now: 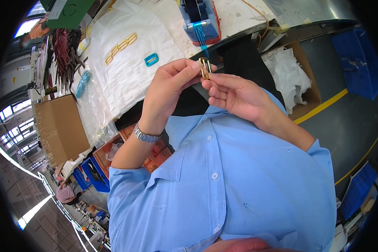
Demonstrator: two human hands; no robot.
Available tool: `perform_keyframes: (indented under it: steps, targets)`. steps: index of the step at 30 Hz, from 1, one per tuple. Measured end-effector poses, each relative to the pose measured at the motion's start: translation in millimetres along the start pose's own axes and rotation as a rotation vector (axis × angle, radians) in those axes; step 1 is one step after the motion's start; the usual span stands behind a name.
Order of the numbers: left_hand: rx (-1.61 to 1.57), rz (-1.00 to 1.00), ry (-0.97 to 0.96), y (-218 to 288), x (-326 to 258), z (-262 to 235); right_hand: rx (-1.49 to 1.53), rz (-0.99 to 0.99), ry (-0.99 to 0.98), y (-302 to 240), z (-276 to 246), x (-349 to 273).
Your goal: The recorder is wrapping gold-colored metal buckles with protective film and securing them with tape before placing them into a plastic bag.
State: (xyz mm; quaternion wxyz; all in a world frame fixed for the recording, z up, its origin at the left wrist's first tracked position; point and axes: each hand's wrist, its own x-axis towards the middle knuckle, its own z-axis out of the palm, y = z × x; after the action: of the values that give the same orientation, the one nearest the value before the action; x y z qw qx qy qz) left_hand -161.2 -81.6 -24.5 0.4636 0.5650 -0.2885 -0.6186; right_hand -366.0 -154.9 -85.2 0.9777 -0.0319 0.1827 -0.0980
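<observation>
Between both hands, in front of my chest, is a gold rectangular buckle [204, 69] with a middle bar. My left hand [174, 77] pinches its left side between thumb and fingers. The thumb and fingertips of my right hand [237, 92] close on its lower right end, with the other fingers curled. Shiny blue film strips [201, 35] hang from a blue tape dispenser [214, 29] down to just above the buckle; whether they touch it I cannot tell. Left of my hands, a buckle covered in blue film [151, 60] lies on a white cloth [159, 33].
Several gold buckles [121, 47] lie in a slanting row on the cloth. A clear plastic bag [94, 105] and a cardboard box [62, 128] are at the left. On the right stands a carton [300, 63] with crumpled white sheets, and farther off a blue bin [357, 63].
</observation>
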Motion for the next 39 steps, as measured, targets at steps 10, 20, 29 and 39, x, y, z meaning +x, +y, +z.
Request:
perform_keyframes:
  steps: [10,20,29,39]
  targets:
    - [-0.317,0.007,-0.111,-40,13,-1,0.134,0.012,-0.046,3,2,-7]
    - [-0.71,-0.21,-0.085,-44,25,-1,-0.344,0.108,-0.17,-28,2,-18]
    - [-1.074,-0.379,-0.118,-35,23,0,-1.125,-0.52,0.034,-38,4,7]
    - [-1.234,-0.455,-0.027,-23,28,7,-1.003,-0.602,0.058,-32,13,29]
